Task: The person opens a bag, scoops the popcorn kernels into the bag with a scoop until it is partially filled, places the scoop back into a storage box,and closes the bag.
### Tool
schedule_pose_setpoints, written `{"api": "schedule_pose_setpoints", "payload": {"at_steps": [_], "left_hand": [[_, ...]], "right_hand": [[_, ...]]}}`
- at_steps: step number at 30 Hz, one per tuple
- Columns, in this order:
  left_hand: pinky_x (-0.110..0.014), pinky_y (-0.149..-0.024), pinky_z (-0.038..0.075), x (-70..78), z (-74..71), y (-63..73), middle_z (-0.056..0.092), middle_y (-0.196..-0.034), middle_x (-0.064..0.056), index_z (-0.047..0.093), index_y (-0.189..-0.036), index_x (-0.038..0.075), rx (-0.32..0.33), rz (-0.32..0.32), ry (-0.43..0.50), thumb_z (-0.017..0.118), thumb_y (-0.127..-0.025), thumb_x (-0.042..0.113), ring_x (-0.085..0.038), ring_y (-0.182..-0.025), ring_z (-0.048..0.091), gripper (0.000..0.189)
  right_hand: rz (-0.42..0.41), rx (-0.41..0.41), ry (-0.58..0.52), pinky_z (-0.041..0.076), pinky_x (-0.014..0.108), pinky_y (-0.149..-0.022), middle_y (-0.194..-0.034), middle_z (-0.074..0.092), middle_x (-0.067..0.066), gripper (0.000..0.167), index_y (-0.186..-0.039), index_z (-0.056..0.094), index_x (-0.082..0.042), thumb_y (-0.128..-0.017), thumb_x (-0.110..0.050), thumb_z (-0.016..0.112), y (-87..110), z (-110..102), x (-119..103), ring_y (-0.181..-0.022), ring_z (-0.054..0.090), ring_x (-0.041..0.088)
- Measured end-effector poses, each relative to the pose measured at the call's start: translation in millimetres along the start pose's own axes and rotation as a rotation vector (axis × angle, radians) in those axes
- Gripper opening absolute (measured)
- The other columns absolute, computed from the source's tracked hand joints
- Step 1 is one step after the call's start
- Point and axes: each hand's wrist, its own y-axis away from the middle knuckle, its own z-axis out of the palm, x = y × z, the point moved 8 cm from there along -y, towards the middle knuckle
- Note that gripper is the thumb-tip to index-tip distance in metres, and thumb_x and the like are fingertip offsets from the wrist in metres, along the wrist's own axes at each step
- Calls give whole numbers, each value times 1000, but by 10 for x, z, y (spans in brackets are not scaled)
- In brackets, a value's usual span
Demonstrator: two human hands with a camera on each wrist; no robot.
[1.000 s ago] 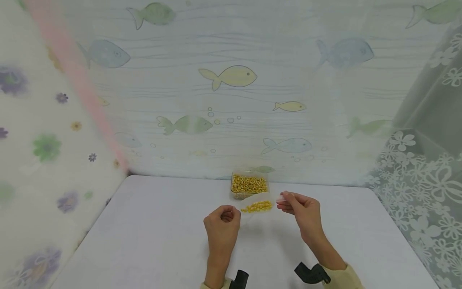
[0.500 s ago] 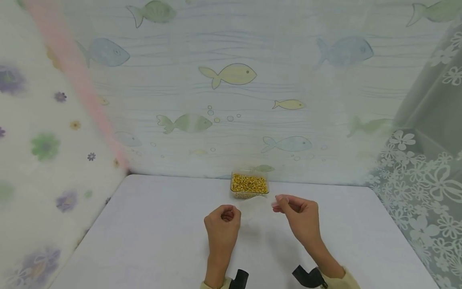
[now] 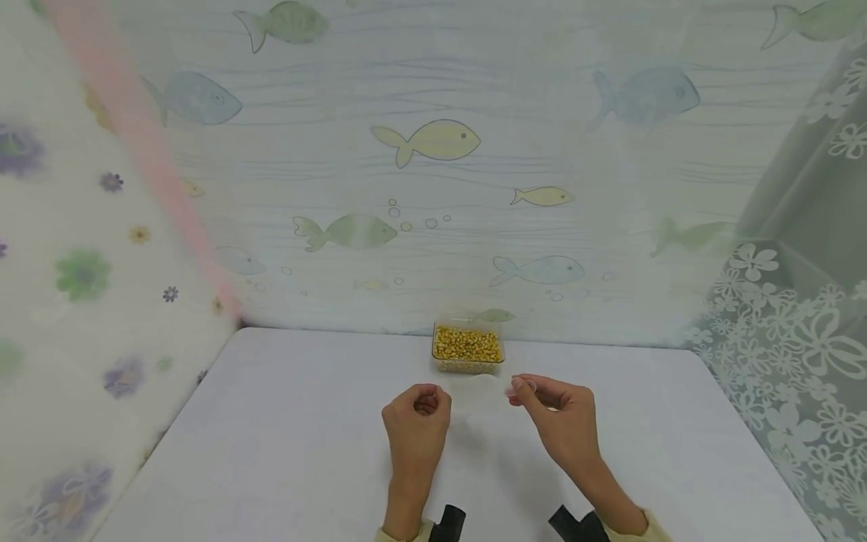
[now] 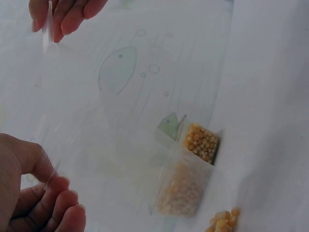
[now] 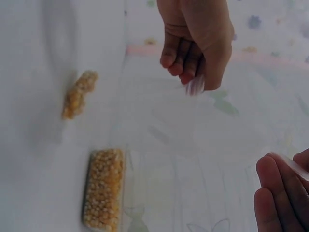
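Between my two hands hangs a clear plastic bag (image 3: 478, 388), stretched by its upper edge. My left hand (image 3: 416, 414) pinches one end of that edge with thumb and curled fingers. The other end sits between the thumb and fingers of my right hand (image 3: 567, 418). In the left wrist view a small heap of corn kernels (image 4: 223, 221) shows at the bag's low end; the right wrist view has the same kernels (image 5: 78, 95), blurred. Whether they all lie inside the bag I cannot tell. From the head view these kernels are hidden.
Just beyond the bag, a clear rectangular tub (image 3: 467, 366) full of corn kernels stands near the back edge of the white table (image 3: 305, 421). Behind rises a fish-patterned curtain (image 3: 433, 90). Flowered cloth (image 3: 81, 339) hangs on the left, and lace (image 3: 799, 361) on the right.
My right hand has moved slightly left and toward me, bringing the bag's edge closer. The kernels visible in the bag earlier are now out of sight in the head view. My left hand stays put.
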Motion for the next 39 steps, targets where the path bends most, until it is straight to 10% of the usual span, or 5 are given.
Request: {"api": "schedule_pose_setpoints", "payload": {"at_steps": [15,39], "left_hand": [[-24,-50,52,20,1,-8,62,-59,1,74,-76,3,-7,-13,-13,71,-81,-5,-4,-51,55,10],[-24,-50,53,-109,18,-91,62,-58,2,74,-75,4,-32,-48,-17,72,-81,-4,-4,-51,56,10]], "right_hand": [[41,-29,-99,62,27,-72,-83,77,15,17,-99,77,4,-98,-11,68,-81,-18,290,-72,75,14],[446,54,-322,60,25,-79,-84,77,-5,26,-115,71,2,-102,-19,63,-284,-267,786,-81,76,10]]}}
